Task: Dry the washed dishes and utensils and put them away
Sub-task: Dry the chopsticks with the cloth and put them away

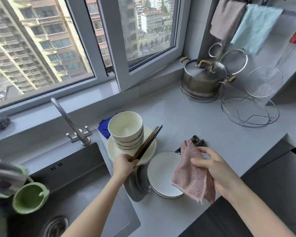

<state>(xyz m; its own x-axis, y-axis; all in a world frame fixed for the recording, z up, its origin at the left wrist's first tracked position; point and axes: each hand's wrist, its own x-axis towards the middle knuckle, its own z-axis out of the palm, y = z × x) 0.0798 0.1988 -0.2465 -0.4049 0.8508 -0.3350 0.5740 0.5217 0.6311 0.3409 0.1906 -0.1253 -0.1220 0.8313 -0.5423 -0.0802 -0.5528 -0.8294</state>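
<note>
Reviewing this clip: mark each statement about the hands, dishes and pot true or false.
1. The left hand grips dark wooden chopsticks. True.
2. The right hand holds a blue cloth. False: it holds a pink waffle-weave cloth.
3. The cream ceramic bowls are stacked upright on a cream plate. True.
4. The round steel pot stands uncovered. False: its lid is on.
</note>
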